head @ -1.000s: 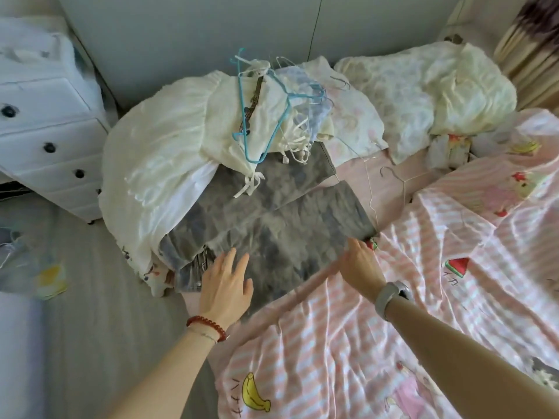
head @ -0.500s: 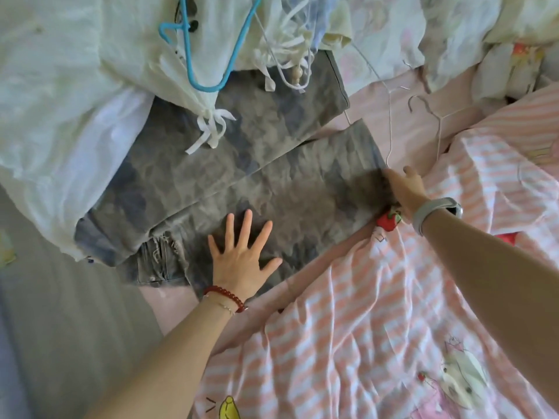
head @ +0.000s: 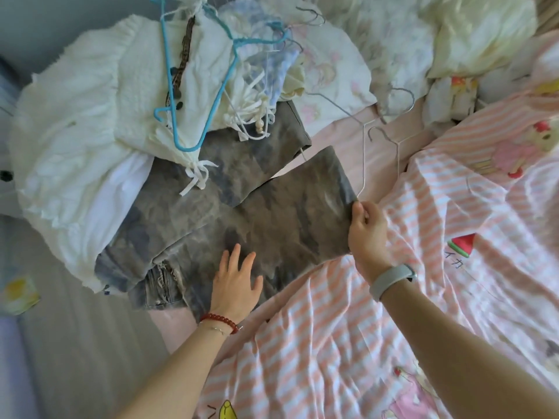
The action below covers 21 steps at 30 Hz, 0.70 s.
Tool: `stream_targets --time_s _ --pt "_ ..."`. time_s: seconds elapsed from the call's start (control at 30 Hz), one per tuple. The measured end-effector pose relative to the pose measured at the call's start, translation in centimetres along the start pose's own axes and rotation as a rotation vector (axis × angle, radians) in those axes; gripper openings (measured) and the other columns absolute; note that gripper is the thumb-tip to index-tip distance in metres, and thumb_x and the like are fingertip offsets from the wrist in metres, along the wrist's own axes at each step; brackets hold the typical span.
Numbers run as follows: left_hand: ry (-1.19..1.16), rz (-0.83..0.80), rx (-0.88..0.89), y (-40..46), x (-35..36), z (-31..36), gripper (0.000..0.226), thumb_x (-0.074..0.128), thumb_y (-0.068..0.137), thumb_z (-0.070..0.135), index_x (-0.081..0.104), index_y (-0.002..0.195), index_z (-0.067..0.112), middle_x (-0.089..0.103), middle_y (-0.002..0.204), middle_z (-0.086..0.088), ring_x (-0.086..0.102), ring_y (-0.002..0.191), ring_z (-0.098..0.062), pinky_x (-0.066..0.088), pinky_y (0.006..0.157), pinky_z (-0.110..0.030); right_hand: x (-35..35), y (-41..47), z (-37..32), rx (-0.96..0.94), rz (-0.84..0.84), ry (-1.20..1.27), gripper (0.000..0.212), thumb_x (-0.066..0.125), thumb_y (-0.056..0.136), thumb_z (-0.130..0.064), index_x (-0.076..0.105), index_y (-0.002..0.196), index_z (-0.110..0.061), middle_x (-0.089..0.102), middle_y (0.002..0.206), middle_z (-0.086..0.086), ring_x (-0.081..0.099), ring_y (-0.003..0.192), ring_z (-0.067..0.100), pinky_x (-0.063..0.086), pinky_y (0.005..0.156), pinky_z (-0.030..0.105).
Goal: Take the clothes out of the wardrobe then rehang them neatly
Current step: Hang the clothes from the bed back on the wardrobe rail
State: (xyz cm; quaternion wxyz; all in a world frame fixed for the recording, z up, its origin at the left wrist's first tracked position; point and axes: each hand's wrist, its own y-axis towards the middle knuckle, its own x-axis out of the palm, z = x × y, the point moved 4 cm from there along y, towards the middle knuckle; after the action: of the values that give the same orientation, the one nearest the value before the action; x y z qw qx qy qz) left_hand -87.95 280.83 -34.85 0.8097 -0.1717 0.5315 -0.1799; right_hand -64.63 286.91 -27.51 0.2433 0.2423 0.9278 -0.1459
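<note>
From the head view, the grey trousers (head: 242, 213) lie spread flat on the bed (head: 381, 164), their upper leg tucked under the pile of white clothes (head: 90, 140). The left hand (head: 234, 285) presses flat on the trousers near the waistband, fingers (head: 233, 255) straight and spread. The right hand (head: 367, 234) pinches the hem corner of the nearer leg, fingers curled round the cloth. A blue hanger (head: 196, 86) rests on the pile above the trousers; a white wire hanger (head: 364, 158) lies just beside the hem. The striped quilt (head: 453, 267) lies against the trousers' lower edge.
</note>
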Motion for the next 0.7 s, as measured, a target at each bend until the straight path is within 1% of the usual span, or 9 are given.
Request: stream_targets --time_s 0.07,0.13,0.17,0.23,0.33,0.43,0.53,0.63,0.7 --pt "-0.069 0.094 0.061 -1.6 -1.5 1.5 0.049 0.044 0.095 0.030 0.033 0.141 0.016 0.013 0.154 -0.007 0.010 0.142 -0.025 0.033 0.107 -0.043 -1.4 -2.7 -0.8 -0.022 0.050 0.035 0.020 0.041 0.094 -0.009 0.051 0.078 -0.009 0.047 0.068 -0.003 0.043 0.070 0.017 0.025 0.059 0.023" --pt "-0.147 0.188 0.119 -3.1 -3.2 2.9 0.045 0.048 0.094 0.024 0.039 0.138 0.013 0.023 0.151 -0.008 0.020 0.139 -0.024 0.035 0.104 -0.040 -2.9 -5.6 -0.9 -0.010 0.077 0.045 0.019 0.041 0.094 -0.007 0.052 0.078 -0.006 0.048 0.069 0.000 0.042 0.069 0.017 0.023 0.059 0.024" --pt "-0.168 0.229 0.148 -3.9 -4.1 3.6 0.044 0.049 0.094 0.022 0.041 0.136 0.012 0.026 0.149 -0.008 0.024 0.137 -0.023 0.037 0.101 -0.038 -3.7 -7.1 -0.8 0.002 0.083 0.057 0.019 0.042 0.094 -0.008 0.053 0.080 -0.006 0.048 0.069 -0.003 0.043 0.069 0.016 0.024 0.060 0.025" --pt "-0.185 0.298 0.208 -5.3 -6.0 5.3 0.043 0.050 0.093 0.019 0.042 0.135 0.011 0.030 0.147 -0.007 0.029 0.134 -0.021 0.039 0.098 -0.034 -5.2 -9.6 -0.6 0.016 0.080 0.083 0.018 0.042 0.095 -0.010 0.053 0.080 -0.010 0.048 0.068 -0.011 0.043 0.067 0.011 0.025 0.061 0.023" --pt "-0.191 0.378 0.284 -7.1 -8.8 7.6 0.044 0.051 0.092 0.016 0.042 0.135 0.009 0.033 0.144 -0.009 0.032 0.133 -0.022 0.035 0.101 -0.031 -6.9 -13.2 0.0 0.047 0.076 0.086 0.020 0.043 0.095 -0.009 0.051 0.077 -0.012 0.048 0.067 -0.013 0.043 0.065 0.010 0.024 0.059 0.023" --pt "-0.182 0.354 0.288 -8.6 -10.5 9.2 0.047 0.050 0.092 0.015 0.037 0.137 0.009 0.030 0.145 -0.012 0.030 0.134 -0.025 0.031 0.105 -0.034 -8.7 -17.0 1.9 0.136 0.067 0.120 0.022 0.043 0.094 -0.011 0.053 0.075 -0.010 0.051 0.066 -0.005 0.047 0.067 0.016 0.027 0.061 0.027" --pt "-0.126 0.302 0.198 -9.6 -11.0 9.0 0.053 0.050 0.092 0.016 0.031 0.141 0.010 0.024 0.148 -0.015 0.025 0.136 -0.029 0.027 0.107 -0.039 -10.3 -19.8 4.2 0.243 0.057 0.153 0.024 0.042 0.095 -0.014 0.055 0.076 -0.007 0.054 0.071 0.003 0.050 0.073 0.023 0.036 0.067 0.033" --pt "-0.021 0.223 0.141 -10.2 -10.6 7.8 0.057 0.047 0.093 0.019 0.024 0.145 0.012 0.018 0.151 -0.015 0.015 0.140 -0.027 0.019 0.111 -0.039 -11.0 -20.5 4.9 0.276 0.075 0.157 0.028 0.042 0.095 -0.014 0.050 0.068 -0.009 0.051 0.066 0.002 0.047 0.070 0.024 0.033 0.063 0.033" --pt "-0.028 0.162 0.142 -10.2 -10.0 7.0 0.056 0.045 0.094 0.018 0.022 0.145 0.012 0.018 0.152 -0.013 0.012 0.141 -0.024 0.016 0.112 -0.036 -11.1 -20.3 5.0 0.259 0.051 0.125 0.026 0.041 0.095 -0.014 0.051 0.071 -0.009 0.052 0.067 0.001 0.048 0.070 0.021 0.031 0.062 0.032"
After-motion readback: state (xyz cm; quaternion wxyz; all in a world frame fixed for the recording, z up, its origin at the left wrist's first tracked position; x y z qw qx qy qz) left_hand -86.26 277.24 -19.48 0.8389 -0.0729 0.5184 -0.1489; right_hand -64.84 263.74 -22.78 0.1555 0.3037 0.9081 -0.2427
